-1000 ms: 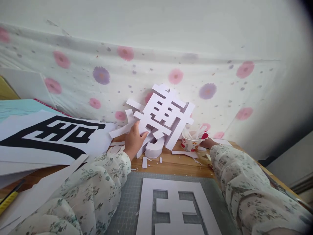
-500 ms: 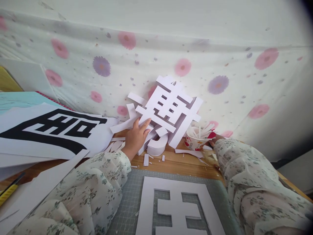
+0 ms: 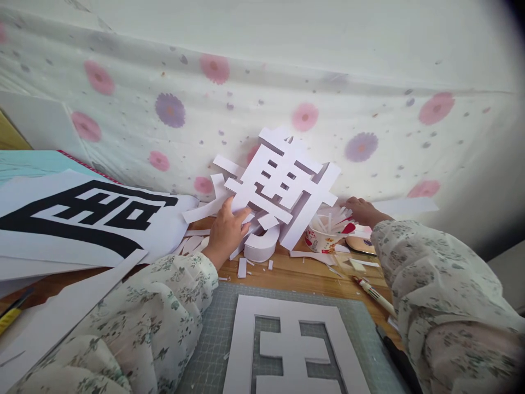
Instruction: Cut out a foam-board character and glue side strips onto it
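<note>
A large white cut-out character (image 3: 274, 180) with thick raised sides leans on the cloth-covered wall. My left hand (image 3: 228, 232) is at its lower left, thumb and fingers closed on the edge. Under it sits a curved white piece (image 3: 261, 245). My right hand (image 3: 363, 212) is behind and right of a paper cup (image 3: 324, 241) full of white strips and a red spoon-like item. Its fingers are bent, partly hidden, around a long white strip (image 3: 410, 206) that sticks out to the right behind the hand.
A white board with cut openings (image 3: 287, 306) lies on a green cutting mat (image 3: 213, 339). Printed black-character sheets (image 3: 94, 219) and a yellow cutter (image 3: 10, 317) are at left. At right are a pen (image 3: 375, 295), a black-handled tool (image 3: 397, 355) and scraps.
My right hand has risen from beside the cup to behind it, and a long white strip now shows at it. The pen and black-handled tool are uncovered. My left hand stays on the character.
</note>
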A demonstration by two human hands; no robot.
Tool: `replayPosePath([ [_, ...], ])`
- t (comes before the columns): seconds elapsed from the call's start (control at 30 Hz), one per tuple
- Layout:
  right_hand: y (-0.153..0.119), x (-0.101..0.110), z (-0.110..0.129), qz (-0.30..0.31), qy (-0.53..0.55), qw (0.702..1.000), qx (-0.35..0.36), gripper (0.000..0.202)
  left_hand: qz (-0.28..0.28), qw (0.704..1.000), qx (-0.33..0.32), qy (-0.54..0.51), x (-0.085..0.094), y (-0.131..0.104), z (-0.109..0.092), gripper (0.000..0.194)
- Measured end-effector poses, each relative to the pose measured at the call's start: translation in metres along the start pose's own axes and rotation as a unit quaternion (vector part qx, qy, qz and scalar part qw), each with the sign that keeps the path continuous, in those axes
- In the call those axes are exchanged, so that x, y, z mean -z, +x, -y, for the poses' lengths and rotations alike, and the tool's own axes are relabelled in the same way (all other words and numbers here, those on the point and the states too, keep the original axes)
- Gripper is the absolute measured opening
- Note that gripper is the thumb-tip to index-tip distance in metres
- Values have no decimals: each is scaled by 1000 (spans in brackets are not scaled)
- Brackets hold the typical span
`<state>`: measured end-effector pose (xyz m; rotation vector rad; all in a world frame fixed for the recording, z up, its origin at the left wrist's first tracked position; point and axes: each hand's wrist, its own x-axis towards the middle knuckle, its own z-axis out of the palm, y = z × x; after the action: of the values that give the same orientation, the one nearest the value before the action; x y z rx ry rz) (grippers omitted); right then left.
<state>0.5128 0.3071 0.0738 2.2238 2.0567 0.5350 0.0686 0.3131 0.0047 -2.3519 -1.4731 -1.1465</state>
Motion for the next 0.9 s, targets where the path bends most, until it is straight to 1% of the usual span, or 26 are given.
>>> replayPosePath([
  [0.07, 3, 6, -9, 17, -20, 1000, 1, 40, -9, 1000, 7, -6, 0, -1, 0, 34],
  [0.17, 5, 23, -20, 17, -50, 999, -4, 51, -20, 1000, 14, -16, 0, -3, 0, 32],
  [0.4, 5, 77, -47, -21, -95, 995, -16, 41, -37, 998, 34, -37, -2, -5, 6, 34],
  [0.57, -10, 123, -80, -57, -80, 995, -31, 36, -51, 996, 49, -50, -4, -4, 12, 33],
  [0.67, -25, 164, -107, -90, -61, 992, -56, 34, -57, 995, 52, -57, -4, -3, 13, 31],
  [0.73, -37, 201, -126, -120, -43, 989, -79, 33, -58, 995, 53, -62, -3, -3, 12, 32],
  [0.77, -45, 221, -135, -139, -33, 985, -93, 36, -58, 995, 54, -64, -3, -3, 12, 32],
  [0.8, -53, 242, -143, -161, -21, 981, -108, 44, -57, 995, 54, -66, -3, -3, 12, 32],
  [0.9, -85, 299, -160, -253, 18, 957, -141, 78, -54, 994, 56, -72, -1, -3, 12, 33],
])
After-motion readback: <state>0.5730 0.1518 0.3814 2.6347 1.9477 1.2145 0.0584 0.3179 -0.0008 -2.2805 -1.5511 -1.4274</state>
